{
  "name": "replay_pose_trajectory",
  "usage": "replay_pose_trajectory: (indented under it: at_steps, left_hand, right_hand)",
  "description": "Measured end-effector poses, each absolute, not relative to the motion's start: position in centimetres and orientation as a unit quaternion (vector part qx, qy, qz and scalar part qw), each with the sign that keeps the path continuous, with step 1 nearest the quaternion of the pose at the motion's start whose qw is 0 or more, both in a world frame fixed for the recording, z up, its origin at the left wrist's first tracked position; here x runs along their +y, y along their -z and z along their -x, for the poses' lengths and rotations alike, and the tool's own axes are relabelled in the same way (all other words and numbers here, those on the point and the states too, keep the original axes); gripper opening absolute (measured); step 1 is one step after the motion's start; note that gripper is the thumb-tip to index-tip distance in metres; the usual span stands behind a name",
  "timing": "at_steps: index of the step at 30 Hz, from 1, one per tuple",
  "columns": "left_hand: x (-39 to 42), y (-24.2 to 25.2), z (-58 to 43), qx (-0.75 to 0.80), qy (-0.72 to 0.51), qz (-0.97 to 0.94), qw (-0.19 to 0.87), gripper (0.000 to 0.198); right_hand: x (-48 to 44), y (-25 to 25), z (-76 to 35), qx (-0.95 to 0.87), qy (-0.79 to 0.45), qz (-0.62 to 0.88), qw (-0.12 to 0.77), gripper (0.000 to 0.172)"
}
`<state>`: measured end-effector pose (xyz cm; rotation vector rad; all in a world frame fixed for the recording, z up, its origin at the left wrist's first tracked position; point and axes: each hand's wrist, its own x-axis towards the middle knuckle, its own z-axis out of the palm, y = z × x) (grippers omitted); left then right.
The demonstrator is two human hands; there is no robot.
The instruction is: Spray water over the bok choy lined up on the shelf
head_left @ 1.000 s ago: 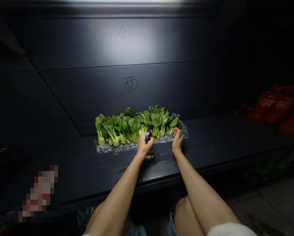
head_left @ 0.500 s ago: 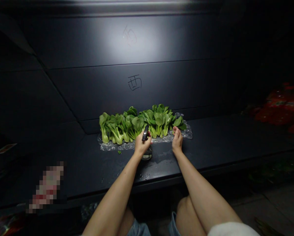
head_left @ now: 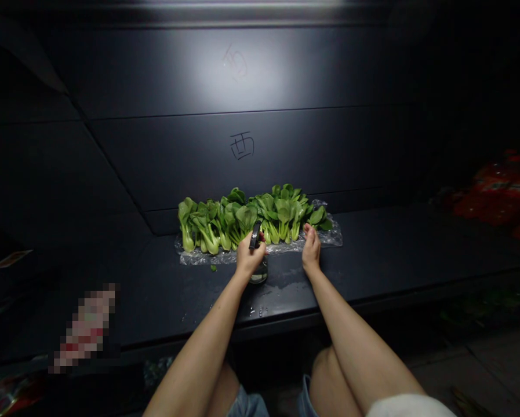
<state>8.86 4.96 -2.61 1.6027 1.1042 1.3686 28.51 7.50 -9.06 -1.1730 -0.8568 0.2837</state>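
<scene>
Both hands have shifted slightly left along the bok choy (head_left: 247, 217), so I see the left hand (head_left: 246, 256) wrapped around the spray bottle (head_left: 260, 272) before the row's middle, the right hand (head_left: 311, 250) loosely curled, apparently empty, near its right end.
</scene>
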Motion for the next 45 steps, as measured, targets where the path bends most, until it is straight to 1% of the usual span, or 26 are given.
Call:
replay_pose_trajectory:
  at_steps: [5,8,15,22,28,31,37,42,45]
  left_hand:
    - [4.7,2.1,-8.4,0.44,-0.537,-0.615,0.374,0.023]
    - [4.5,1.5,-8.1,0.441,-0.546,-0.602,0.38,0.025]
    - [4.6,1.5,-6.9,0.442,-0.554,-0.609,0.356,0.019]
    - [4.7,1.6,-5.9,0.476,-0.571,-0.57,0.35,0.028]
    - [5.0,1.6,-5.4,0.475,-0.575,-0.57,0.345,0.02]
    - [5.2,2.0,-5.1,0.478,-0.574,-0.572,0.34,0.019]
    - [5.5,2.5,-4.3,0.488,-0.584,-0.553,0.339,0.027]
    - [5.4,2.5,-3.7,0.509,-0.572,-0.554,0.326,0.022]
    - [5.3,2.5,-3.3,0.509,-0.566,-0.566,0.316,0.02]
  right_hand:
    - [7.6,9.1,-27.8,-0.404,-0.131,0.541,0.726,0.068]
    - [7.6,9.0,-27.4,-0.414,-0.127,0.542,0.72,0.066]
    - [7.6,8.8,-26.4,-0.423,-0.13,0.539,0.716,0.068]
    - [7.4,8.6,-25.6,-0.436,-0.133,0.531,0.714,0.069]
    - [7.1,8.5,-25.5,-0.449,-0.124,0.538,0.702,0.067]
    - [7.0,8.4,-25.5,-0.451,-0.118,0.542,0.699,0.068]
    - [7.0,8.4,-25.3,-0.46,-0.111,0.542,0.695,0.062]
    - [7.1,8.5,-24.6,-0.475,-0.095,0.554,0.677,0.059]
    - [7.1,8.5,-23.9,-0.499,-0.079,0.561,0.655,0.054]
